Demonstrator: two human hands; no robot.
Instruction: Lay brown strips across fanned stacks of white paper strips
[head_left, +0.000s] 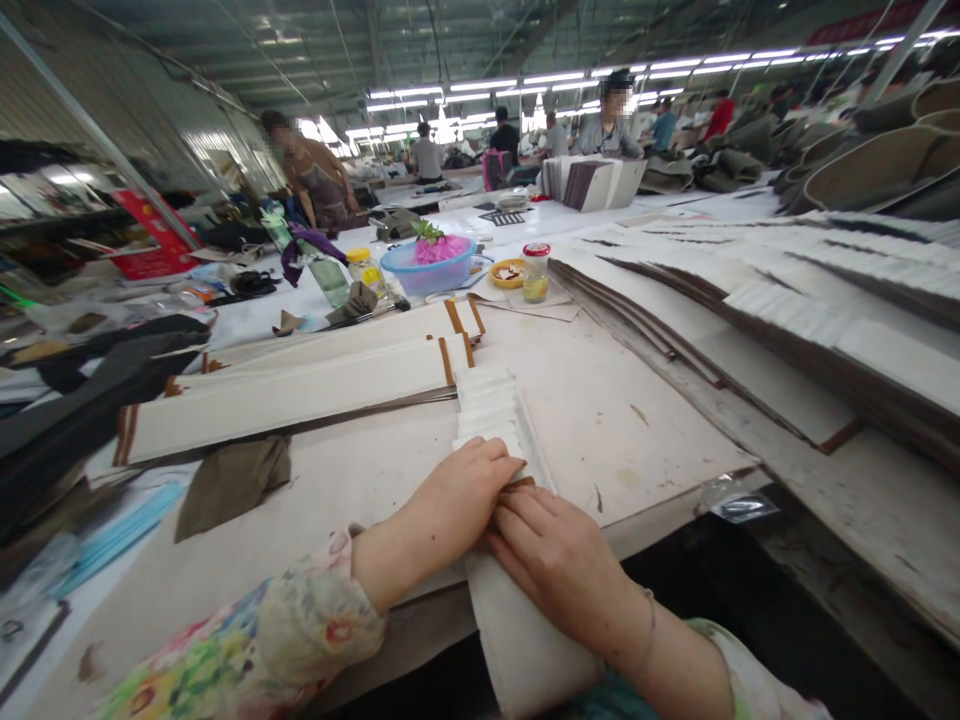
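Nearest, the lower length of a white strip (517,635) is seen hanging over the table's front edge, flanked by floral sleeves (292,630). On the strip, just past that edge, the two hands are brought together. Its brown edging (529,484) is covered in part by the fingers, so the gripped portion lies directly under and between the hands, with the plain length trailing below the right one. By the right hand (566,555) the strip is held in a narrow grip, the fingers bent over the edging; a thin bracelet (651,620) is worn on that wrist. The left hand (454,500) is curled low over the strip from the other side, its fingertips set close to the edging; whether anything is pinched by it cannot be told, since its thumb is hidden. Just beyond the knuckles, overlapped white layers (487,405) are laid in a row.

To the left, a brown cloth scrap (236,485) is placed near brown-banded white stacks (300,410). Farther on, a red-lidded jar (535,275) is stood beside a yellow dish (508,273) and a blue basin (427,265). Beyond these, a person in an apron (322,190) is seen leaning at a table.
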